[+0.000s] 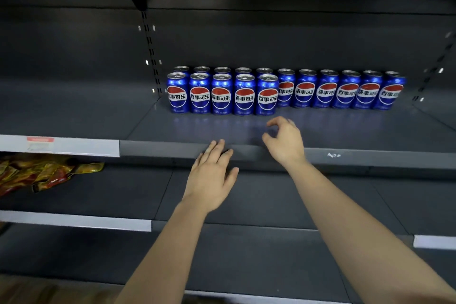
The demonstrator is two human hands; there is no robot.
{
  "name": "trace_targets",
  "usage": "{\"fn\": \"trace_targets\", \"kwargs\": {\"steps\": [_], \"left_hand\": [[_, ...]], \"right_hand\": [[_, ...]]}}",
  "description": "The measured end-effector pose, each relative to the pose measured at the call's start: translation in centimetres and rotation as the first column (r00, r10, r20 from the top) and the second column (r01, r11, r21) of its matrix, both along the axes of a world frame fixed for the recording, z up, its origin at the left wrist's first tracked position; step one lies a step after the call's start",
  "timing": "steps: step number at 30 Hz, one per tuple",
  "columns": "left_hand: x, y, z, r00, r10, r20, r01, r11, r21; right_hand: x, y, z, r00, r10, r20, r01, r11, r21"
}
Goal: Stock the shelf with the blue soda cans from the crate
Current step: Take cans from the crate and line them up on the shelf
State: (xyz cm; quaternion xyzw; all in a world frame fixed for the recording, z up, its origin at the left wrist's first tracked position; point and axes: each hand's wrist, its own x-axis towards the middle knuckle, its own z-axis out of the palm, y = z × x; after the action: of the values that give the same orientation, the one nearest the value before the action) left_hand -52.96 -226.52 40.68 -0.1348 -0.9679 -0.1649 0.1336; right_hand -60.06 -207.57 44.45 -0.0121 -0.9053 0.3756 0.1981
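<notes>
Several blue soda cans (267, 96) stand upright on the dark shelf (345, 128), a long row at the back and a shorter front row at the left. My right hand (283, 140) hovers over the shelf just in front of the rightmost front can, fingers loosely curled, holding nothing. My left hand (212, 175) is lower, fingers straight, at the shelf's front lip, also holding nothing. The crate is out of view.
Red and yellow snack bags (42, 170) lie on the lower shelf at the left. A grey price strip (74, 147) with a label runs along the left shelf edge. A slotted upright (150, 52) divides the bays. Lower shelves (271, 205) sit beneath my arms.
</notes>
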Motion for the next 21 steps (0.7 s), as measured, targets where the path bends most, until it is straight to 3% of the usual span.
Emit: {"fn": "trace_targets", "kwargs": {"steps": [4,7,9,12,16,21], "left_hand": [[3.2,-3.4,-1.5,0.999,-0.004,0.05,0.004,1.0,0.002],[6.3,-7.3,-3.9,0.991,-0.012,0.131,0.017,0.999,-0.04],[8.1,-9.8,-5.8,0.982,-0.013,0.189,0.029,0.996,-0.08],[10.7,-13.7,-8.9,0.963,-0.004,0.27,0.039,0.991,-0.126],[13.7,-17.5,-12.1,0.933,0.043,0.358,0.019,0.986,-0.167],[17.3,-20.4,-15.4,0.886,0.085,0.455,0.006,0.981,-0.194]], "right_hand": [[5.0,-2.0,-2.2,0.985,-0.053,-0.164,0.064,0.996,0.059],[9.2,-4.9,-5.5,0.985,-0.07,-0.158,0.079,0.995,0.055],[11.8,-6.9,-7.9,0.993,-0.084,-0.08,0.087,0.995,0.041],[15.4,-10.2,-12.3,0.978,-0.095,0.186,0.089,0.995,0.036],[19.3,-13.3,-18.0,0.89,-0.042,0.455,0.011,0.997,0.071],[22.9,-15.8,-22.9,0.767,-0.008,0.641,-0.055,0.995,0.079]]}}
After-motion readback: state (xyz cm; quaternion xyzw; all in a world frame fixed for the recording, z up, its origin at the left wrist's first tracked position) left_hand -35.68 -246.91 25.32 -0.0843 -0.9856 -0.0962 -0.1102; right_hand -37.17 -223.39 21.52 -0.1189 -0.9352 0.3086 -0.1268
